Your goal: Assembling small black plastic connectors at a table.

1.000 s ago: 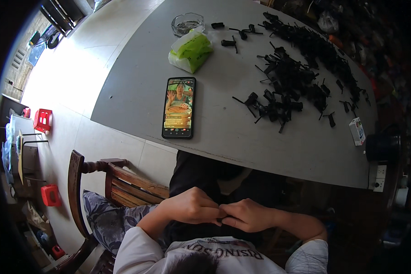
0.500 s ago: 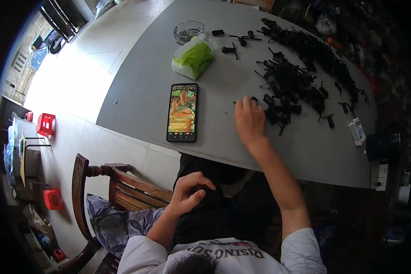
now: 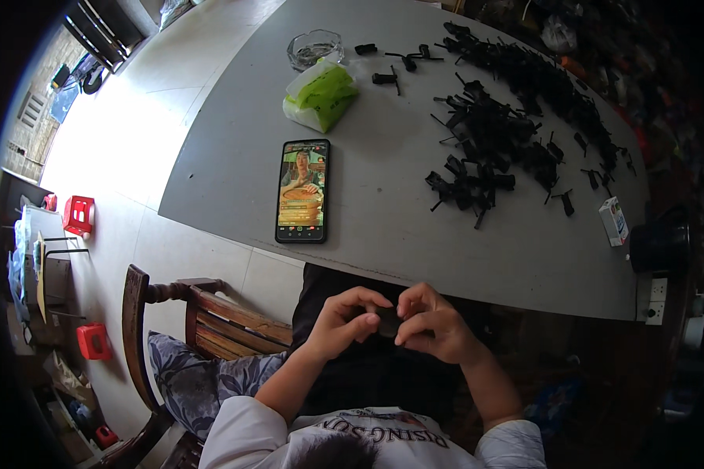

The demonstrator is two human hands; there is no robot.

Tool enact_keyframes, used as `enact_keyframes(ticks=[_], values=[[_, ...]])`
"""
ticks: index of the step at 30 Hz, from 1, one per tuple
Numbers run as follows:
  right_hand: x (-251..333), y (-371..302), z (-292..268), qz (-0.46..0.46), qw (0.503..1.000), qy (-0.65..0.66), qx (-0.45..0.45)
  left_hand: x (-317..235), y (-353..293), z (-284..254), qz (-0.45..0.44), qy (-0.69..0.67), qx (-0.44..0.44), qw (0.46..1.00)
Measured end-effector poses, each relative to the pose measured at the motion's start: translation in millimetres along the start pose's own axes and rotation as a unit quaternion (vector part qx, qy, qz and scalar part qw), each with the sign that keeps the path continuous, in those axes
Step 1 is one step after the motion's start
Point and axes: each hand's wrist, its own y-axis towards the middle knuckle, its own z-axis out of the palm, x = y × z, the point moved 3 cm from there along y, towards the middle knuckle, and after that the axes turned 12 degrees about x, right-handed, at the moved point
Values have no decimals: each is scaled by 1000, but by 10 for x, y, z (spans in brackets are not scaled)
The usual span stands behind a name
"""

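Over my lap, just off the table's near edge, my left hand (image 3: 344, 322) and my right hand (image 3: 436, 324) face each other with curled fingers. Their fingertips nearly meet. Something small and dark seems to lie between them, but it blends into my black trousers and I cannot make out its kind. On the table (image 3: 235, 180) beyond, to the right, lies a loose heap of small black plastic parts (image 3: 493, 129) with thin stems. A phone (image 3: 303, 191) playing a video of a person lies on the left, beyond my left hand.
Behind the heap stretches a longer band of like black parts (image 3: 544, 74). A glass ashtray (image 3: 315, 51), a green-and-white plastic packet (image 3: 321, 95) and a few stray parts (image 3: 385, 79) sit farther off. A small white box (image 3: 614, 222) stands right. A wooden chair (image 3: 235, 320) is at left.
My right hand has come back from the near edge of the heap to my lap, beside my left hand. The left hand has shifted slightly right, its fingers curled toward the right ones.
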Motion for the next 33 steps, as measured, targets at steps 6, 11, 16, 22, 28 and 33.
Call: enact_keyframes(ticks=[6,11,16,22,28,33], values=[[-44,-171,68,-23,986,148,-73,1,24,131,-41,16,-7,999],[-142,-253,196,-39,947,296,-121,-68,23,158,141,217,6,966],[-67,-326,282,126,934,321,-92,-311,33,312,139,366,66,918],[40,-386,309,181,944,238,141,-455,29,400,142,381,269,873],[169,-401,431,201,964,107,136,-399,15,386,174,333,306,875],[237,-332,251,78,959,-245,-118,-440,136,291,83,347,175,918]])
